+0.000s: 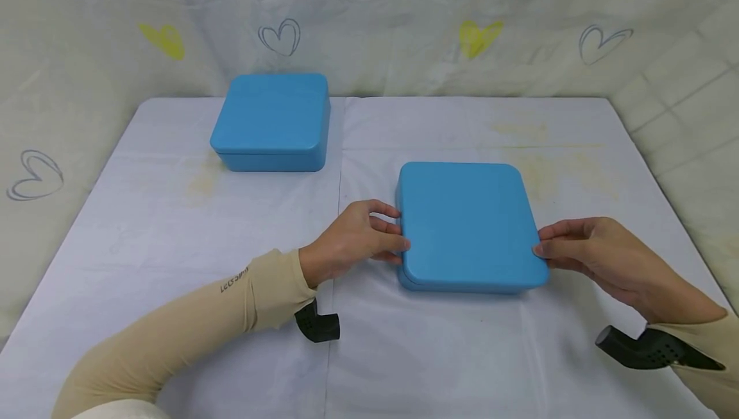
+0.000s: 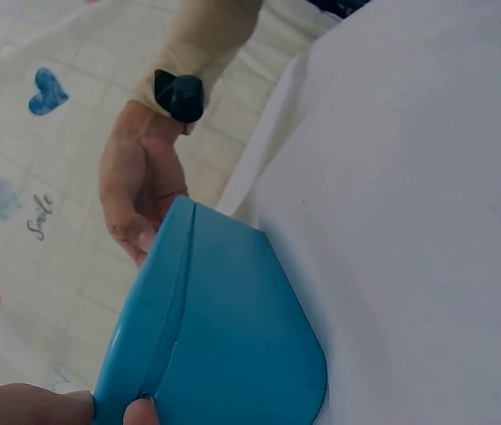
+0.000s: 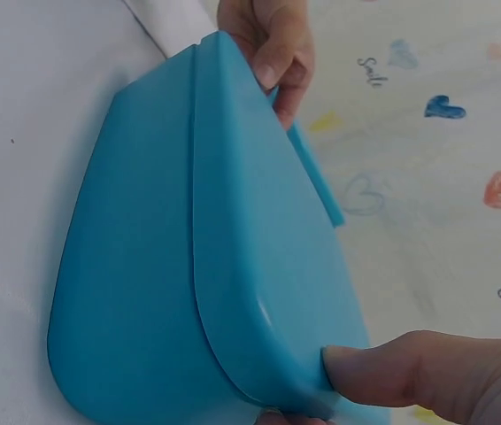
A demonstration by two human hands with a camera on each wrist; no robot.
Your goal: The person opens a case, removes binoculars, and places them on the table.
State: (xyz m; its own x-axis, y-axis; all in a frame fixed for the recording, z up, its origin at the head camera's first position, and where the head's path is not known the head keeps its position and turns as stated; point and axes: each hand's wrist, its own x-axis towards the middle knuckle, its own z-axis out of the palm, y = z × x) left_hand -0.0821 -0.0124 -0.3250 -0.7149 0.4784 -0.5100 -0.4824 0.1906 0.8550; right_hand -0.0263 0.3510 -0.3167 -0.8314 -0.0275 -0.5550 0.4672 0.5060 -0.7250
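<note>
Fingers [image 1: 383, 208] of left hand [image 1: 349, 239] and right hand [image 1: 614, 258] pinch the nearer blue lid [image 1: 467, 220] at nine and three o'clock; level, even pressure should prevent skewing.

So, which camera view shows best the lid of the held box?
The head view, because it shows nearly the whole top of the lid. The left wrist view shows mainly its edge, cut off below; the right wrist view shows it steeply slanted.

Blue lidded box [image 1: 470, 225] – rounded corners, flat on tablecloth [image 1: 444, 358]
</note>
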